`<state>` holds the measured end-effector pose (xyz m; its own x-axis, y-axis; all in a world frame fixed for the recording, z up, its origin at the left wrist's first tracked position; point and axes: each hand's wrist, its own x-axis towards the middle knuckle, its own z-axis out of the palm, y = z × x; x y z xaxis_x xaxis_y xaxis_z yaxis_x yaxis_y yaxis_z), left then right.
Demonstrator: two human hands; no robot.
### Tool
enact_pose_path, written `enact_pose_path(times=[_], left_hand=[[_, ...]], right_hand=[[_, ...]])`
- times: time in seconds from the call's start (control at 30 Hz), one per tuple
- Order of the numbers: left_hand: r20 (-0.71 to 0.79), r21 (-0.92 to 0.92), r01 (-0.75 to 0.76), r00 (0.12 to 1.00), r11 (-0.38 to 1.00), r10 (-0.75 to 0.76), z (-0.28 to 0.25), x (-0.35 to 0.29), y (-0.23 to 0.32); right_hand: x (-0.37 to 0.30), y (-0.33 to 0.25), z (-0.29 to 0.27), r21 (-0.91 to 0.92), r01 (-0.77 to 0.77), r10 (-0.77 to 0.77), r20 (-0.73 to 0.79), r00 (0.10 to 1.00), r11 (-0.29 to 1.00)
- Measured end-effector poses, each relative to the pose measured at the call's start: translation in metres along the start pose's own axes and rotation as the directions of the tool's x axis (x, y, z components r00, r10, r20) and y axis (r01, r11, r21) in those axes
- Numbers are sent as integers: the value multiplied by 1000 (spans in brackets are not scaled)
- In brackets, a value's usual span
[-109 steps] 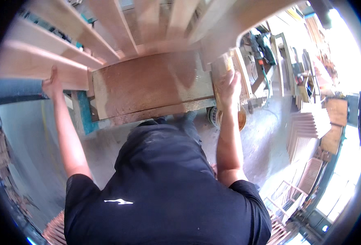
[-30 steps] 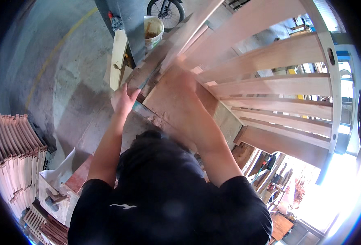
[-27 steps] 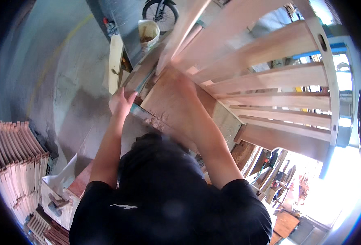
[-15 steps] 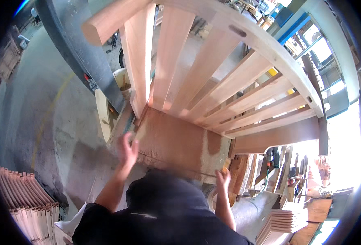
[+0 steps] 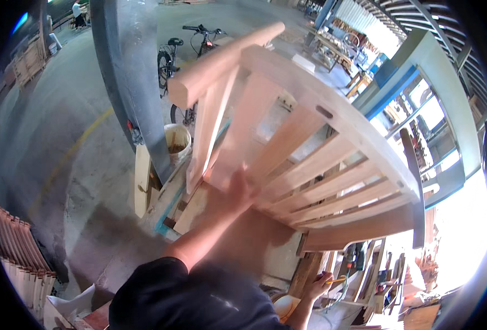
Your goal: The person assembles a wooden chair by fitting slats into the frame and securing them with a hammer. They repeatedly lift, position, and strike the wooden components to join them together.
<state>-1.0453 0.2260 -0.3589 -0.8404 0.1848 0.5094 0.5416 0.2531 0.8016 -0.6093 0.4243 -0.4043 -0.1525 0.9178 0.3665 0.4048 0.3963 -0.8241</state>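
Observation:
A large slatted wooden frame [image 5: 287, 137], like a chair or bench back, leans before me with a curved slotted rail along its top. A thick rounded arm piece [image 5: 227, 63] juts out at its left. My left hand [image 5: 242, 190] reaches in front of the lower slats; motion smears its fingers, and whether it touches the wood I cannot tell. Low on the right, my right hand [image 5: 318, 286] is closed on a thin yellow pencil [image 5: 336, 281], which points off to the right.
A grey steel post [image 5: 130, 71] rises at the left, with a bucket [image 5: 176, 144] at its foot. Behind stands a bicycle [image 5: 197, 47]. Stacked wooden pieces [image 5: 20, 247] lie at lower left. A power drill [image 5: 355, 257] and timber offcuts are at lower right.
My left hand has moved forward and right, up to the slats. My right hand has moved lower and right, and the pencil now shows in it. The view has tilted up.

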Motion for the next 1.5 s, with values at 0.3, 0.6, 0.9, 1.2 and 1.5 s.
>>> enact_pose_path(times=[0.3,0.6,0.9,1.2,1.5], left_hand=[[19,-10,242,970,970,-241,25,18,-26],[-69,55,191,980,980,-187,32,12,-36],[19,1,317,948,948,-317,31,10,-32],[-78,49,394,918,918,-390,24,26,-10],[44,-9,423,905,906,-422,-63,74,141]], right_hand=[[98,-72,49,-144,339,-347,-38,937,930],[152,-57,73,-354,10,-65,-143,988,935],[116,-40,73,59,50,-51,20,998,997],[148,-75,57,-13,301,-301,-37,953,954],[223,-211,-43,-238,222,-199,114,973,946]])
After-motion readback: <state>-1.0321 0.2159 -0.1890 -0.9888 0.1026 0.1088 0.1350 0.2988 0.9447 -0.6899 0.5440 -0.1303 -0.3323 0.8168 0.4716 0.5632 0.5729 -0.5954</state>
